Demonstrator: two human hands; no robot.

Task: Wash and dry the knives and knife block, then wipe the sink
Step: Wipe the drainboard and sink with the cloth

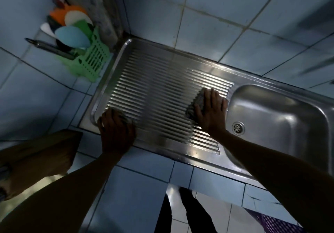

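Note:
A steel sink (282, 124) with a ribbed draining board (155, 95) is set into a blue tiled counter. My right hand (211, 111) lies flat on a grey cloth (196, 102), pressing it onto the ribs at the board's right end, next to the basin. My left hand (115, 129) rests flat with spread fingers on the board's near left corner and holds nothing. The wooden knife block (39, 158) stands on the counter at the lower left, partly behind my left forearm. No knives are visible in it from here.
A green plastic rack (92, 59) with coloured plates and a metal utensil handle stands at the back left of the counter. The drain (238, 127) sits in the basin's near left. A purple basket (276, 223) is on the floor below right.

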